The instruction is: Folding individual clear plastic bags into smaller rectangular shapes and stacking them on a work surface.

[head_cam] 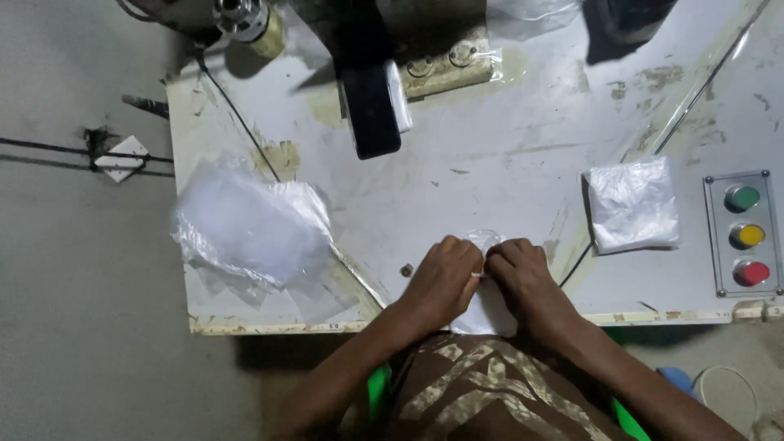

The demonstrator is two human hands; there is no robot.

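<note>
A small clear plastic bag is pinched between both hands at the near edge of the worktable, about midway along it. The left hand and the right hand are closed on the bag, knuckles nearly touching, and part of the bag is hidden under them. A loose heap of clear bags is spread near the left edge, overhanging it slightly. A neat folded stack of bags is laid towards the right, beside a panel of three buttons at the near right corner. A dark machine arm is seen at the far edge. Bare tabletop is left between the hands and the machine.
</note>
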